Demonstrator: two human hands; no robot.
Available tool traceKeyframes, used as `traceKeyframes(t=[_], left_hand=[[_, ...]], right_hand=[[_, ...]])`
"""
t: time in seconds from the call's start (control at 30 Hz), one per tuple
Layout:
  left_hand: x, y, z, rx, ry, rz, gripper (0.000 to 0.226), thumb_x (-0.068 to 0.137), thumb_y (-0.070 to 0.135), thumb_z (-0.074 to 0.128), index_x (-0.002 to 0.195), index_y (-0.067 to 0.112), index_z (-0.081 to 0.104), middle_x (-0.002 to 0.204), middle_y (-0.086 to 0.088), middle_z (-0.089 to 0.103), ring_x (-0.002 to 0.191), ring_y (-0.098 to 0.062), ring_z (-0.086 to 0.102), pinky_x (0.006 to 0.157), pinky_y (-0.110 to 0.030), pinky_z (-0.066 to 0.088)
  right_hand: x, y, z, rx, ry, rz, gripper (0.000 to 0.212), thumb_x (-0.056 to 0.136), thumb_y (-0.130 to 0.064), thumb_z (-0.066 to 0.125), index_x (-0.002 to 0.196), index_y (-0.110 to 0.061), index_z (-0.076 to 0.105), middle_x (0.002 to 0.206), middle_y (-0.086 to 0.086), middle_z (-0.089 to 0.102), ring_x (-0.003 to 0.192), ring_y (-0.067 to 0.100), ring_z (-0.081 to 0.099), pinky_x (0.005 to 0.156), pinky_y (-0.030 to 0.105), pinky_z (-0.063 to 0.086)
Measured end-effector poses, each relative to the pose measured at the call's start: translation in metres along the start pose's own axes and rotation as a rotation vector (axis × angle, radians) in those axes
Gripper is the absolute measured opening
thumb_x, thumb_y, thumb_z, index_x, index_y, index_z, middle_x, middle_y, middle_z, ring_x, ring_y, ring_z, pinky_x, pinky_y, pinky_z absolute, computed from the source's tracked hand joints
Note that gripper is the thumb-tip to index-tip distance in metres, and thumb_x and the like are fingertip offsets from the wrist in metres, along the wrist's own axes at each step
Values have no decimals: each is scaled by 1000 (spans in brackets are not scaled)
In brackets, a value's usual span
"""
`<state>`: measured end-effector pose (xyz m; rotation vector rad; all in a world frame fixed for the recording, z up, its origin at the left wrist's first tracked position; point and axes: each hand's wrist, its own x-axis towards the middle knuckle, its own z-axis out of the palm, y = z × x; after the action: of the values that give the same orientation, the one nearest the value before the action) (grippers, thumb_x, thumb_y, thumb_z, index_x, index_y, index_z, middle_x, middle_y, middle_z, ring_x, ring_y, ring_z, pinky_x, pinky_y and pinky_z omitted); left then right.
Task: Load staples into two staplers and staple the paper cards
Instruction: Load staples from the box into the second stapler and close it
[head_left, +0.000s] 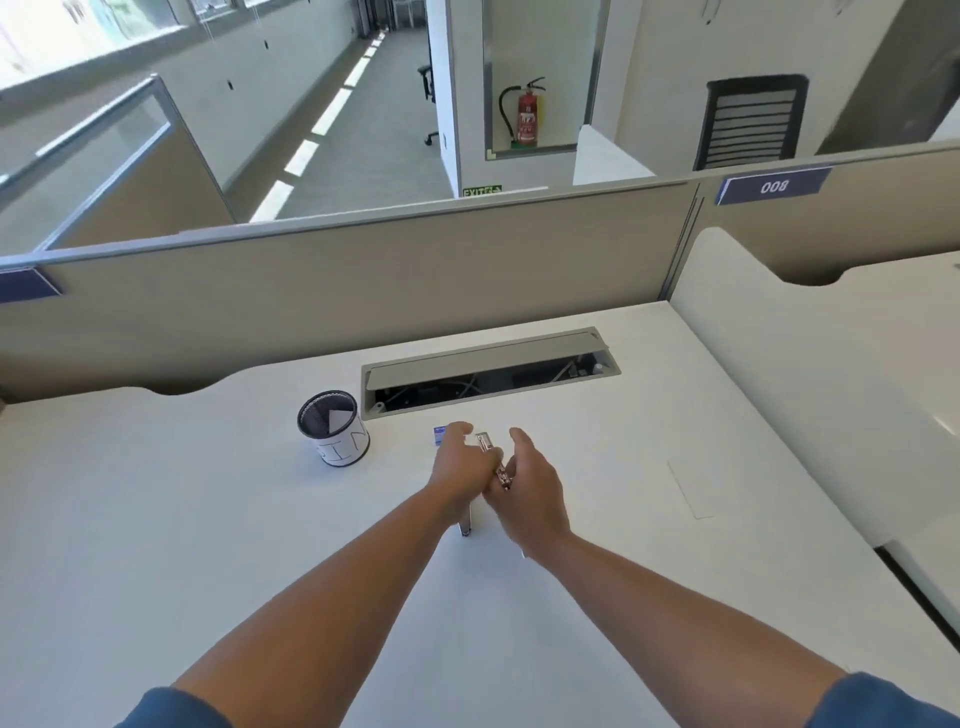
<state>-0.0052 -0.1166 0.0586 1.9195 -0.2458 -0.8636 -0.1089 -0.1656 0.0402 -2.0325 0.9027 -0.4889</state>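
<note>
Both my hands meet over the middle of the white desk (208, 519). My left hand (457, 475) and my right hand (530, 488) together hold a small metal stapler (493, 460), which shows between them with its shiny part pointing away from me. Another metal piece (466, 522) sticks down below my left hand; whether it is part of the same stapler I cannot tell. A small blue staple box (440, 435) lies on the desk just beyond my left fingers. A pale paper card (691, 488) lies flat to the right.
A black mesh pen cup (333, 428) with a white label and a paper slip inside stands left of my hands. An open cable tray (491, 371) is set into the desk behind them. A beige partition (363, 280) closes the far edge.
</note>
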Motion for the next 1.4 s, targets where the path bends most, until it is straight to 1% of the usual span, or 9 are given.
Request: traceKeyframes(t=[0.13,0.27,0.37,0.6,0.77,0.9,1.13,1.27,1.4], left_hand=[[-17,8,-11,-298,7,-31,10,83,-1,66,83,9,63,85,-16,71,77,-32,72,74,-42,61],[-36,14,-30,-466,74,-11,22,84,-5,68,101,9,60,94,-19,74,76,-31,74,67,-38,64],[-51,16,-44,-575,112,-4,35,83,-7,71,107,12,55,92,-16,74,74,-31,74,64,-36,63],[-76,10,-64,-525,161,46,33,86,-2,72,104,18,53,94,-21,72,76,-32,74,76,-47,64],[-99,6,-68,-447,23,109,29,85,5,77,105,13,58,90,-17,77,74,-28,76,73,-42,64],[-114,7,-67,-359,-123,132,26,82,8,82,101,6,64,93,-17,78,81,-29,77,80,-44,63],[-130,2,-65,-375,-260,141,9,81,10,83,82,15,75,100,-19,78,92,-33,76,79,-40,61],[-134,0,-65,-353,-296,137,15,81,9,83,93,7,75,94,-16,77,83,-27,75,78,-38,62],[-138,-1,-60,-358,-328,127,20,81,6,82,97,8,70,89,-11,76,77,-24,73,71,-34,61]], right_hand=[[-8,-12,-15,35,-53,-50,61,84,-32,61,141,-21,45,91,-10,59,86,13,60,75,29,48],[-19,-19,-33,83,-267,10,61,79,-27,64,136,-33,46,92,-7,63,62,10,62,51,25,50],[-27,-23,-45,138,-429,43,62,78,-18,66,137,-30,49,105,-3,61,59,14,63,53,21,52],[-33,-38,-63,495,-421,74,22,86,-4,74,106,-7,65,93,10,65,69,15,66,69,30,61],[-39,-51,-65,602,-262,69,29,82,-28,84,95,-5,69,74,8,67,63,18,62,63,28,56],[-43,-64,-59,698,-219,94,40,92,-51,67,89,-11,72,69,2,57,58,13,51,55,26,46],[-46,-78,-53,957,-428,323,67,103,-57,36,113,-1,72,102,19,68,95,31,65,97,51,51],[-52,-82,-55,1110,-508,401,55,102,-38,33,112,5,66,94,21,66,90,33,64,84,42,56],[-56,-85,-53,1184,-548,477,37,91,-28,42,82,-3,68,85,17,69,77,29,68,70,36,59]])
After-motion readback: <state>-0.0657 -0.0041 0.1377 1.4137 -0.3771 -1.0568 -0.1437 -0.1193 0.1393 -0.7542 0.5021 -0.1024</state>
